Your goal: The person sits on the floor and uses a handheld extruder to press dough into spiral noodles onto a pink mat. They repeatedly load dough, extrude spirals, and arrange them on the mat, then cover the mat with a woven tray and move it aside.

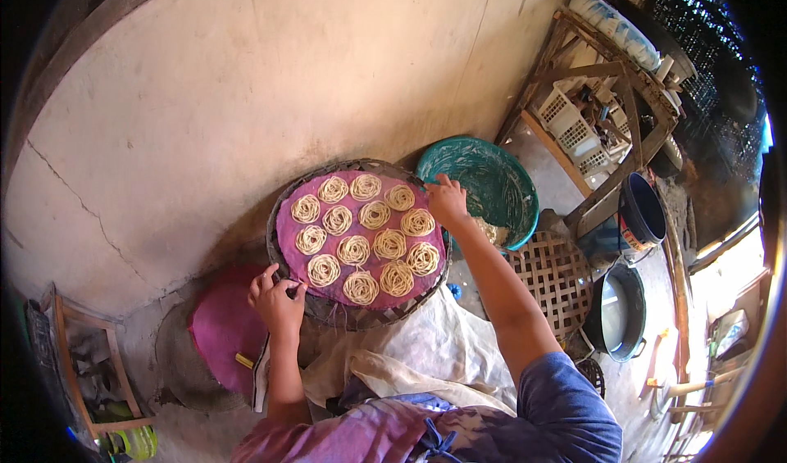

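Between your left fingers (266,281) and right fingers (436,186) sits the tray (344,315), 12 noodle coils (361,235) on it; the basin (492,180) lies just right of your right fingers.

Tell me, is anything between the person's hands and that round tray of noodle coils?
Nothing visible. The left hand and right hand both grip the rim of the woven tray directly; the noodle coils lie on its purple cloth.

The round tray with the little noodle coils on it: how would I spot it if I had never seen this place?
Look in front of the big pale wall, low at the middle of the view. There the left hand and right hand grip opposite rims of a round woven tray. Unlike the green basin beside it, it bears a purple cloth with rows of pale noodle coils.
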A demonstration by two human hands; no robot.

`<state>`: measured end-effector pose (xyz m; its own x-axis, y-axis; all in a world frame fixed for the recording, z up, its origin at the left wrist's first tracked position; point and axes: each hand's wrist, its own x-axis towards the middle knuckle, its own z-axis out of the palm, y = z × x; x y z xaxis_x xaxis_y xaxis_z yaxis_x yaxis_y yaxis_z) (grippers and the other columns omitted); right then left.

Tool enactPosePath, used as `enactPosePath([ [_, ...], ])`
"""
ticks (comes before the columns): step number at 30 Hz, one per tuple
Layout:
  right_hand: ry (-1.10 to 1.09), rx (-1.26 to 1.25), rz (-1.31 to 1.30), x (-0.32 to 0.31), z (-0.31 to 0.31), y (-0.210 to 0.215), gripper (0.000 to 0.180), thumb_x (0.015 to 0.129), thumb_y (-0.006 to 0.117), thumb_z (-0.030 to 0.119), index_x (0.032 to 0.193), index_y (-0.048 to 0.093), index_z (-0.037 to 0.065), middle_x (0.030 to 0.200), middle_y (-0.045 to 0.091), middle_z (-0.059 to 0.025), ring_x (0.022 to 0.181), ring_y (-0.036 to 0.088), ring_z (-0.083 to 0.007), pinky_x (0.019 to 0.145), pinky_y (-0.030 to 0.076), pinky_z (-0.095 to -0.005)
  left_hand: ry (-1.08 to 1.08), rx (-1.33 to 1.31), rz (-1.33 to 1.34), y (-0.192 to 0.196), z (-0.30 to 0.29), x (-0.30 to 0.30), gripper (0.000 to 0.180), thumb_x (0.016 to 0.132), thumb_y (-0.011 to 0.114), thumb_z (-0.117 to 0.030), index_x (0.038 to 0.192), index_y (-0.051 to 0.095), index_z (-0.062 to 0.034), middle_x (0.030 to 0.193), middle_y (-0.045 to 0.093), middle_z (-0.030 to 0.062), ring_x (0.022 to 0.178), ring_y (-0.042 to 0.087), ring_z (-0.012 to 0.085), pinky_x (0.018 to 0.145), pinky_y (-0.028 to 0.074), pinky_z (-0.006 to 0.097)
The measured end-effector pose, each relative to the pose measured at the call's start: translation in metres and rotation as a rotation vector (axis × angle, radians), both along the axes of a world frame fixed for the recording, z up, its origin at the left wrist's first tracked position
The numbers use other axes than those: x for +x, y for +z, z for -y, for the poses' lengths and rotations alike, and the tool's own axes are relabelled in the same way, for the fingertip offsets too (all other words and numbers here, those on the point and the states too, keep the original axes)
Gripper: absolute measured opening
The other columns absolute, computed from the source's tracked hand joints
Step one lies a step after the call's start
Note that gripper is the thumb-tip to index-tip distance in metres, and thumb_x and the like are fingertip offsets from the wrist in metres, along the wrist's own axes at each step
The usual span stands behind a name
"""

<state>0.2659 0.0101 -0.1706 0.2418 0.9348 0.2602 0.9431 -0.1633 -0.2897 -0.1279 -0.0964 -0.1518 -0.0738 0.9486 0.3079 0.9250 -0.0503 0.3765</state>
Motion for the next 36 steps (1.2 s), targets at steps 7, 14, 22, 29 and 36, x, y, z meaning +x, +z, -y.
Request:
enactPosePath([
  [7, -0.113, -0.146, -0.128, -0.004, -0.019, -0.009, 0.023, 0.086, 0.063, 0.028, 0.103, 0.074, 0.018, 0.121, 0.059, -0.0067, 0.117, 0.052, -0.0324, 0.098, 0.039, -0.051, -0.016, -0.059, 0.098, -0.008, -0.006, 0.0, 0.015, 0.071, 0.081, -0.022, 0.077, 0.071, -0.0132, 0.128, 0.057, -0.002, 0.12, 0.047, 0.0316, 0.098, 0.038, 0.049],
  [14, -0.119, -0.072, -0.246, -0.01, -0.018, 0.012, 0.019, 0.085, 0.062, 0.025, 0.098, 0.073, 0.017, 0.109, 0.067, -0.0083, 0.106, 0.06, -0.032, 0.096, 0.038, -0.053, -0.092, 0.06, 0.177, 0.016, -0.011, 0.01, 0.017, 0.075, 0.078, -0.02, 0.08, 0.068, -0.0082, 0.129, 0.056, 0.0003, 0.117, 0.046, 0.0324, 0.097, 0.037, 0.049],
  [22, -0.108, 0.291, -0.392, 0.025, 0.083, 0.105, 0.012, 0.079, 0.064, 0.017, 0.087, 0.072, 0.012, 0.084, 0.072, -0.0103, 0.086, 0.067, -0.0303, 0.091, 0.041, -0.0497, -0.422, 0.398, 0.146, 0.109, -0.005, 0.054, 0.014, 0.083, 0.072, -0.015, 0.082, 0.062, -0.0066, 0.124, 0.06, 0.0117, 0.111, 0.05, 0.0295, 0.096, 0.035, 0.042],
  [29, -0.373, 0.796, -0.46, 0.097, 0.343, 0.151, 0.013, 0.079, 0.069, 0.005, 0.09, 0.068, -0.001, 0.086, 0.07, -0.0154, 0.082, 0.069, -0.0237, 0.077, 0.052, -0.0333, -0.836, 0.469, 0.378, 0.163, 0.041, 0.184, 0.019, 0.091, 0.067, -0.018, 0.088, 0.06, -0.0013, 0.129, 0.058, 0.0167, 0.114, 0.053, 0.0324, 0.091, 0.044, 0.043],
  [36, -1.145, 0.69, -0.227, 0.099, 0.686, 0.139, 0.015, 0.084, 0.065, 0.008, 0.095, 0.069, -0.003, 0.087, 0.071, -0.0136, 0.08, 0.067, -0.0195, 0.076, 0.052, -0.031, -1.628, -0.002, 0.576, 0.105, 0.188, 0.406, 0.014, 0.076, 0.08, -0.014, 0.082, 0.07, -0.0066, 0.125, 0.061, 0.0098, 0.119, 0.05, 0.0268, 0.098, 0.039, 0.039],
])
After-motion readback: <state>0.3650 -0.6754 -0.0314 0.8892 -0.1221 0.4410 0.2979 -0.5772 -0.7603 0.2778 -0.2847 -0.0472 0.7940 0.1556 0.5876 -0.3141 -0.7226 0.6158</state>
